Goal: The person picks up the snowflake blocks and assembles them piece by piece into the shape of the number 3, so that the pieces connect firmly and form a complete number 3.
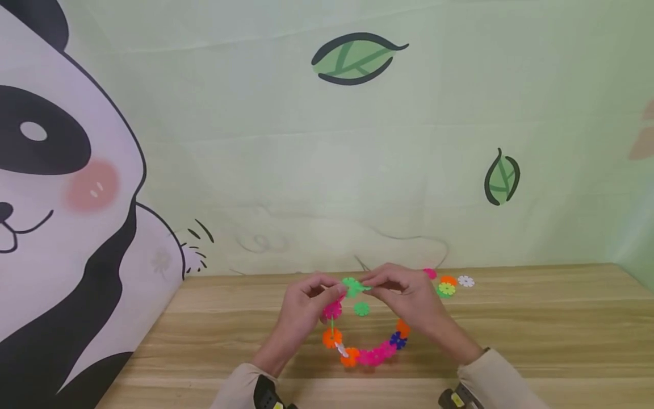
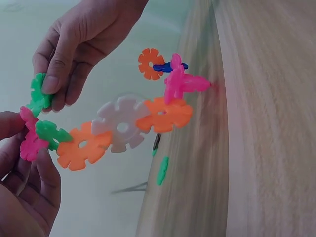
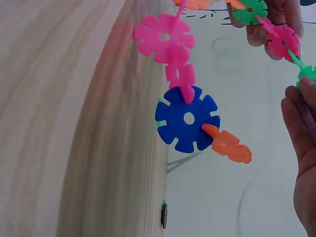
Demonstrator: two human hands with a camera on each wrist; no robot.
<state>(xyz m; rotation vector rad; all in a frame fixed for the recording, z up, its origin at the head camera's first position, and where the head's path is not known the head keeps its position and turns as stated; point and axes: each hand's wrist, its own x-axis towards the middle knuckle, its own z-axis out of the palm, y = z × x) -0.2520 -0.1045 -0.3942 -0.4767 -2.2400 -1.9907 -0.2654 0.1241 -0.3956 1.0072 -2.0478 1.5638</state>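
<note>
A chain of slotted flower-shaped plastic discs curves between the two hands, with an orange disc, a white disc, pink discs and a blue disc among them. My left hand pinches a pink disc near one end of the chain. Bright green plastic beside that pink disc is pinched between thumb and fingers of my right hand. The chain's other end, an orange disc joined to the blue one, hangs free below the right hand.
A loose green disc lies on the wooden table behind the chain. Farther right lie a white disc, a yellow-green disc, an orange disc and a pink disc. A panda-printed backdrop stands behind.
</note>
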